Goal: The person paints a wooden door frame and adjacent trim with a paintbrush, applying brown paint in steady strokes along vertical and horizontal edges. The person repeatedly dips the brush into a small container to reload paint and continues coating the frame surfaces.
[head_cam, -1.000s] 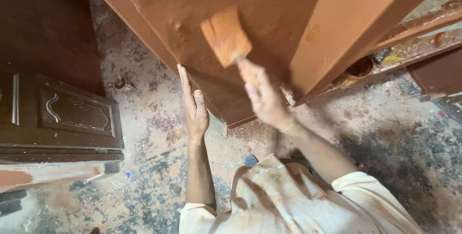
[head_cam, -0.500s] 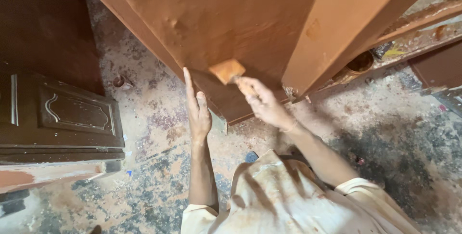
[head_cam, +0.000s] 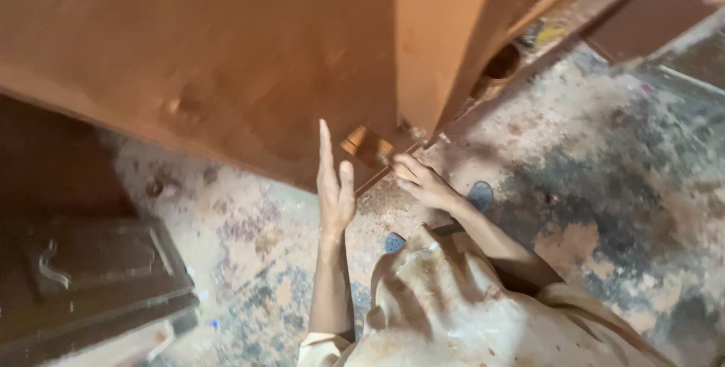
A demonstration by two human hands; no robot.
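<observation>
The left hand (head_cam: 334, 189) lies flat, fingers straight together, against the lower edge of the big reddish-brown wooden panel (head_cam: 226, 72), seemingly bracing it. The right hand (head_cam: 423, 182) grips a small paint-coated brush (head_cam: 368, 146), its bristles pressed to the panel's bottom corner above the stained floor (head_cam: 604, 186).

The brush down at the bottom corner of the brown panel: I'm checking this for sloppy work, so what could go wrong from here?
1. The brush sits at the panel edge, so paint may drip onto the stained floor.
2. The left hand lies flat against the panel and could smudge it.
3. The right hand works close to the upright board and may brush it.
</observation>
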